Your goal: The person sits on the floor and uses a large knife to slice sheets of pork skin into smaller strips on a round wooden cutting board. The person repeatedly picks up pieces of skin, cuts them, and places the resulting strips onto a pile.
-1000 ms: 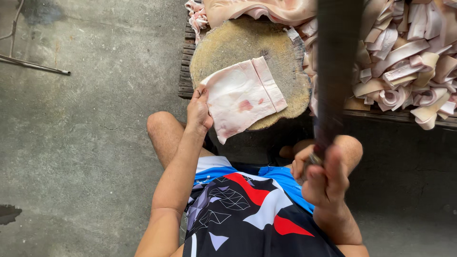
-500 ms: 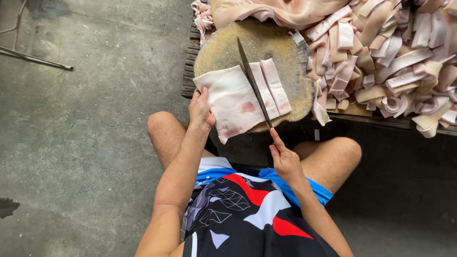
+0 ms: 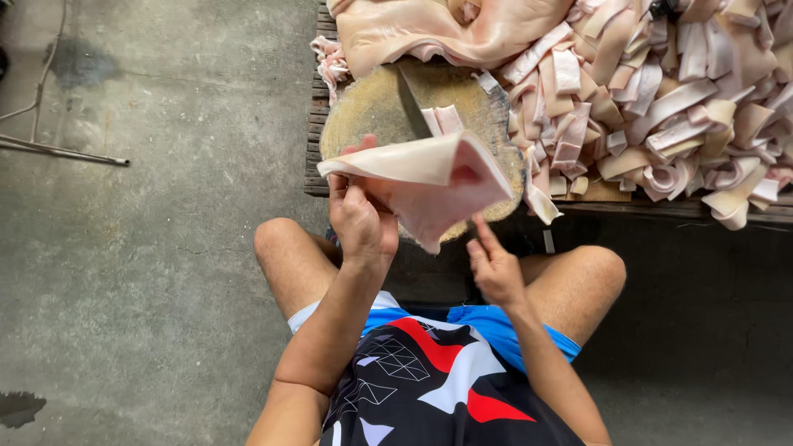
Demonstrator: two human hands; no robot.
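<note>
The knife now rests on the block; left hand has lifted the skin sheet, pinching it. Right hand open, empty, near it. Turning step; next, lay flat.

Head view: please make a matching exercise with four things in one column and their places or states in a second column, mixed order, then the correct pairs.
Things:
1. pale pink sheet
2. knife
3. cut strips
4. right hand

Places or states:
A. piled to the right of the round chopping block
B. lifted off the block, gripped by the left hand
C. open, holding nothing, below the sheet
D. lying on the block, no hand on it

Pairs: 1-B, 2-D, 3-A, 4-C
</note>
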